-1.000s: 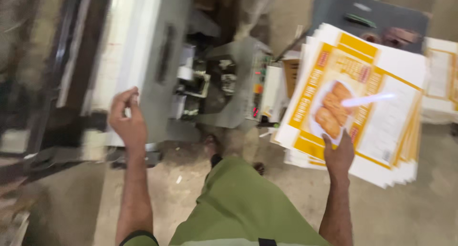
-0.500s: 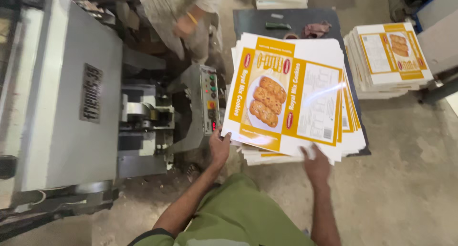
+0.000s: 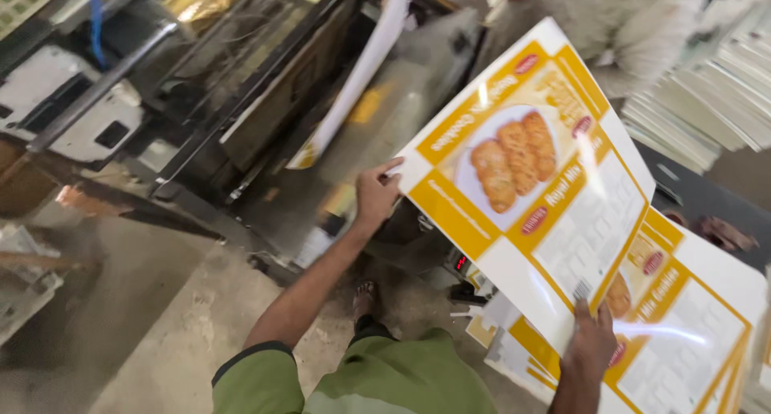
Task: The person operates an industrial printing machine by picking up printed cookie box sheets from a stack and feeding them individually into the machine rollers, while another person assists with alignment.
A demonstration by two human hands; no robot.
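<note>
Head view of a person lifting one printed carton sheet, glossy white and yellow with a picture of biscuits on a plate. The left hand pinches the sheet's upper left corner, fingers closed on the edge; the right hand grips the lower edge, thumb on the printed face. Holding it at two far-apart points keeps the large, limp sheet spread flat and tilted rather than sagging, and clear of the stack of like sheets lying below and to the right. The sheet hangs in the air between that stack and the grey printing or cutting machine at the left, its corner near the machine's sloped feed surface. Further piles of sheets stand at the upper right, beside another person in pale clothing. The concrete floor shows below, with the person's sandalled foot and green garment.
</note>
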